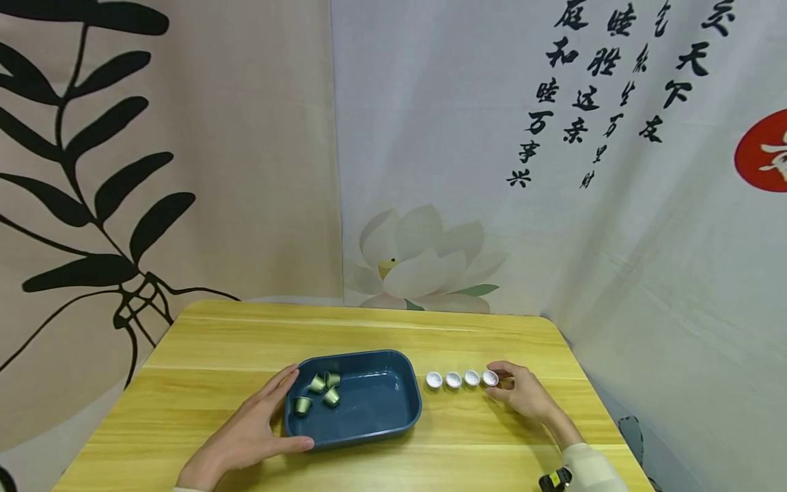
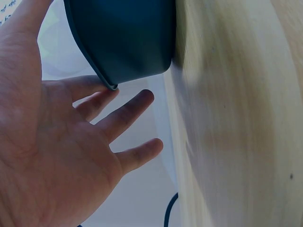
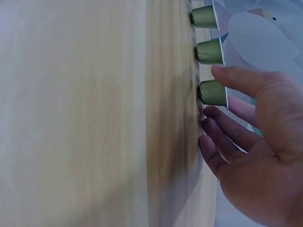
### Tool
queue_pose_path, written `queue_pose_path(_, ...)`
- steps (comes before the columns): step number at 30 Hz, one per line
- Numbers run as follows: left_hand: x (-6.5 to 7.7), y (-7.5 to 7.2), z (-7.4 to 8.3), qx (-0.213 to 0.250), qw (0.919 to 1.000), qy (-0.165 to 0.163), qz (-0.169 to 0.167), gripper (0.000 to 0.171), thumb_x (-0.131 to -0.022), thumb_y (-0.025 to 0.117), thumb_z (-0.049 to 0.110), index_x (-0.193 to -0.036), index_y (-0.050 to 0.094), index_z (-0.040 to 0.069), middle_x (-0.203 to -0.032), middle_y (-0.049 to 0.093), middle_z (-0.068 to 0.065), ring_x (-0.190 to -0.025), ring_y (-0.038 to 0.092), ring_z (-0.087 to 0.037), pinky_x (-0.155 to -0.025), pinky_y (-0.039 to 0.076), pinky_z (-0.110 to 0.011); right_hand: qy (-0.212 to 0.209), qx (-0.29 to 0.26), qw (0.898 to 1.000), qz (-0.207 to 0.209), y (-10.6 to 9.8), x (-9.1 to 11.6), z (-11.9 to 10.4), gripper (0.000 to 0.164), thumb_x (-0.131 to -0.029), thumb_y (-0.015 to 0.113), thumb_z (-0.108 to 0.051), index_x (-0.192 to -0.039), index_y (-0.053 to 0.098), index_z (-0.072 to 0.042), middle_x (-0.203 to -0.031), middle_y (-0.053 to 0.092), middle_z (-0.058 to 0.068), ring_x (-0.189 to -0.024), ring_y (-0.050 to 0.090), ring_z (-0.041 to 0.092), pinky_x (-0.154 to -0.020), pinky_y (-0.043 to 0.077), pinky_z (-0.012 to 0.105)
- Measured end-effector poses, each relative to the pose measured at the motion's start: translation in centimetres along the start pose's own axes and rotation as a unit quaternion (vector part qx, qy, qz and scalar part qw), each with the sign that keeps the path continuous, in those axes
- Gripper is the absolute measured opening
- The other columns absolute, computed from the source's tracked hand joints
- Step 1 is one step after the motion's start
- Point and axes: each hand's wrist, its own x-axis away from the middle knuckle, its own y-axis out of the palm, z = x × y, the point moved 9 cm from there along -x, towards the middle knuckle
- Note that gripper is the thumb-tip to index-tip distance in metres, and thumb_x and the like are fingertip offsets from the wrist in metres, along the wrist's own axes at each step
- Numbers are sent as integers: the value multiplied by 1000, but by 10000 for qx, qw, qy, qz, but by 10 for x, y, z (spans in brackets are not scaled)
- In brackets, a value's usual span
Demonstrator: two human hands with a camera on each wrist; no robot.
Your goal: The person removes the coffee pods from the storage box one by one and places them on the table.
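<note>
A dark blue rectangular dish (image 1: 375, 403) sits on the table with several green coffee capsules (image 1: 332, 397) lying tipped about in its left end. My left hand (image 1: 246, 427) spans that end, thumb along the near corner and fingers at the far corner; in the left wrist view the other fingers (image 2: 128, 113) spread away from the rim. To the right of the dish, several more capsules (image 1: 453, 380) stand in a row, white lids up. My right hand (image 1: 525, 398) holds the rightmost capsule (image 1: 490, 378) between thumb and index finger, its other fingers loosely bent beside the table edge.
The yellow wood-grain table (image 1: 344, 328) has rounded far corners. Behind it hangs a pale cloth (image 1: 418, 157) printed with a lotus and black characters; a dark leaf pattern (image 1: 104, 198) covers the left side. A black device (image 1: 556, 480) is at the right wrist.
</note>
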Motion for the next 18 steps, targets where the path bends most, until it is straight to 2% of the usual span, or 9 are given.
queue_pose_path(12, 0, 0, -1, 59, 10000, -10, -35, 132, -86, 91, 70, -180, 25, 7, -190, 21, -16, -167, 36, -57, -122, 46, -78, -30, -78, 10000, -52, 0, 4, -3, 65, -101, 87, -22, -156, 61, 1, -144, 74, 15, -131, 67, 31, -113, 58, 59)
queue_pose_path(18, 0, 0, 0, 39, 10000, 9, -14, 131, -86, 91, 70, -180, 25, 7, -190, 22, -16, -167, 36, -56, -122, 46, -78, -115, 68, 9999, -56, -1, 5, -8, 72, -101, 87, -27, -161, 57, 0, -154, 69, 20, -137, 66, 38, -117, 56, 65)
